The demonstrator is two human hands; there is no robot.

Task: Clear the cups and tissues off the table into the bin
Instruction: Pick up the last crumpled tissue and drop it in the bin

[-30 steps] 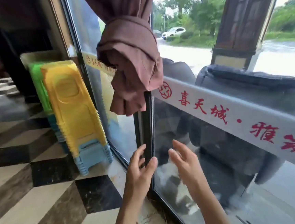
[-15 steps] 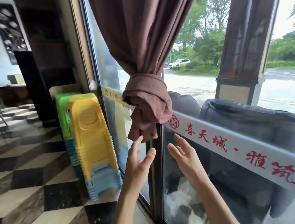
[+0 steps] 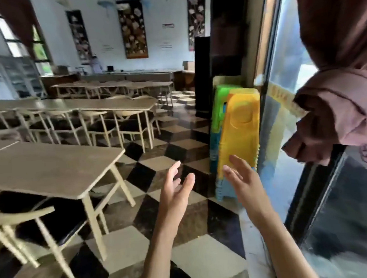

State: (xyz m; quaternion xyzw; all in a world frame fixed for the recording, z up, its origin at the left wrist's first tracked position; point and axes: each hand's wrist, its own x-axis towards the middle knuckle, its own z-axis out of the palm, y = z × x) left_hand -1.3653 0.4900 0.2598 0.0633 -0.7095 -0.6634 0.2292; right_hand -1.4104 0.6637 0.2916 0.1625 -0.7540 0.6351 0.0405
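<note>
Standing in a dining hall, a person holds both bare hands raised and empty in front of a stack of plastic stools (image 3: 239,138) by the glass door. The left hand (image 3: 175,189) and right hand (image 3: 243,178) face each other, palms inward, fingers (image 3: 176,167) spread apart and clamped on nothing. To the left of the stools stands the nearest tabletop (image 3: 47,170), its surface bare as far as can be seen, with chairs (image 3: 30,221) tucked beneath it; further tables (image 3: 99,104) run behind it. No cups, tissues or bin show anywhere in view, so the task's things lie out of sight, perhaps on a table outside the frame. To the right of the stools hangs a knotted brown curtain (image 3: 340,112). The likely risk from here is lost time: searching the wrong tables, or a hip or foot catching a chair leg while moving between the rows.
</note>
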